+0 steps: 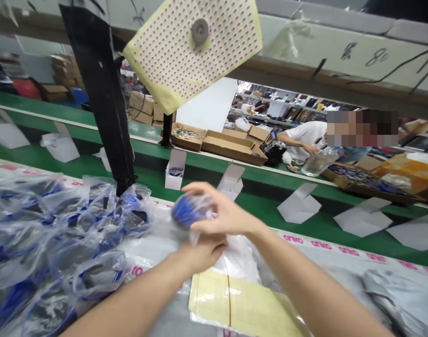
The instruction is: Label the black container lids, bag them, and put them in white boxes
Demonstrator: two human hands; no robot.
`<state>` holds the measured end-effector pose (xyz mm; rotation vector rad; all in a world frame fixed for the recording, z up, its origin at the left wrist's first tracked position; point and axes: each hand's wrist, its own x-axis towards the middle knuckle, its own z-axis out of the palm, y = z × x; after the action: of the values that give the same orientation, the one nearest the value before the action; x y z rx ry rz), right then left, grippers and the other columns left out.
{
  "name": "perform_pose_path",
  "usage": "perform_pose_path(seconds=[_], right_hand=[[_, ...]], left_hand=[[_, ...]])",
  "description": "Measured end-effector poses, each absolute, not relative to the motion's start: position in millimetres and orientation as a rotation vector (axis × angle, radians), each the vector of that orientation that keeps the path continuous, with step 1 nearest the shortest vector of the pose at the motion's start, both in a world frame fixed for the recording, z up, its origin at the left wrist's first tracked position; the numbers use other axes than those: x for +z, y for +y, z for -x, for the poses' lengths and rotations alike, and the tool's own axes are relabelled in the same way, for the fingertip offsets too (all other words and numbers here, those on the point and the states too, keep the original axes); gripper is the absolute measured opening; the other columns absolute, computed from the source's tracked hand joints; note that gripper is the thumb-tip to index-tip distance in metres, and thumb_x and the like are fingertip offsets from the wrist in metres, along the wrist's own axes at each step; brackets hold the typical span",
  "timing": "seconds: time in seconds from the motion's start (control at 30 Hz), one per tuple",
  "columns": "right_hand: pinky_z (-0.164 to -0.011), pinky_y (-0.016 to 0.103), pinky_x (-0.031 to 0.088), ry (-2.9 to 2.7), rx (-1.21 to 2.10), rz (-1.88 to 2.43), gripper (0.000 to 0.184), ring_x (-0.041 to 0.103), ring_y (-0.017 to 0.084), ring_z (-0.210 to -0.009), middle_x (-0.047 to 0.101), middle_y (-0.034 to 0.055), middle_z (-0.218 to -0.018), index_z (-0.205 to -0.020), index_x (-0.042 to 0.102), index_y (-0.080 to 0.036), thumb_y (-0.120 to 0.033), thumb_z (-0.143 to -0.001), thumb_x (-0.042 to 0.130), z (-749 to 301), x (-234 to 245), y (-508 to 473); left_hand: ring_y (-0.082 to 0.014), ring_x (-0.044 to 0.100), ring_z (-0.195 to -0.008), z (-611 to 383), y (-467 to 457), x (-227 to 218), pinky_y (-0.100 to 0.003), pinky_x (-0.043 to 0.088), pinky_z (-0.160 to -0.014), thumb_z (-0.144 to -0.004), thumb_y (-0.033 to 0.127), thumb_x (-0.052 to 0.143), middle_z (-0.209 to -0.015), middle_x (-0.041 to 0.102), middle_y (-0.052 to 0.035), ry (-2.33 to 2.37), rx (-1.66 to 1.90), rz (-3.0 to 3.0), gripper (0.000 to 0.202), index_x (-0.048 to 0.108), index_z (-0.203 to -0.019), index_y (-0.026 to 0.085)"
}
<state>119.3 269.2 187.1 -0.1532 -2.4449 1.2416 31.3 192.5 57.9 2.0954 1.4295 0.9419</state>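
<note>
My right hand (221,210) is curled around a blue, rounded item (185,211) in clear plastic, held above the worktable; motion blurs it. My left hand (208,252) is just beneath the right one, its fingers bent inward and partly hidden, so what they grip cannot be made out. White plastic bags (240,257) lie under my hands. In front of them is a stack of pale yellow sheets (252,304) with a brown band across it. To the left, several blue-rimmed items (97,276) in clear bags crowd the table.
Beyond the table runs a green conveyor belt (259,206) carrying several open white boxes (300,203). A black post (101,93) rises at left. A dotted yellow sheet (171,56) hangs overhead. Across the belt, a person (305,135) works beside cardboard trays (231,147).
</note>
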Motion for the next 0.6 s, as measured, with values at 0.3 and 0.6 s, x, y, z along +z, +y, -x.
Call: perform_pose_path(seconds=[0.3, 0.6], right_hand=[[-0.098, 0.047, 0.048, -2.005, 0.239, 0.893, 0.052, 0.060, 0.031, -0.111, 0.060, 0.0109, -0.118, -0.119, 0.056, -0.021, -0.038, -0.073, 0.071, -176.8, 172.3, 367.6], [-0.082, 0.043, 0.052, -2.423, -0.043, 1.122, 0.047, 0.062, 0.034, -0.101, 0.064, 0.0122, -0.111, -0.122, 0.059, -0.020, -0.037, -0.079, 0.069, -154.7, 148.7, 379.3]], left_hand=[[-0.0240, 0.064, -0.101, -27.1, 195.1, 65.6, -0.036, 0.048, -0.094, -0.088, 0.002, 0.062, -0.103, 0.071, -0.0065, 1.252, 1.082, -2.123, 0.016, 0.070, -0.094, 0.014], [-0.0241, 0.065, -0.101, -26.2, 194.3, 61.2, -0.035, 0.047, -0.095, -0.088, 0.002, 0.064, -0.103, 0.071, -0.0070, 1.252, 1.087, -2.119, 0.013, 0.070, -0.093, 0.013]])
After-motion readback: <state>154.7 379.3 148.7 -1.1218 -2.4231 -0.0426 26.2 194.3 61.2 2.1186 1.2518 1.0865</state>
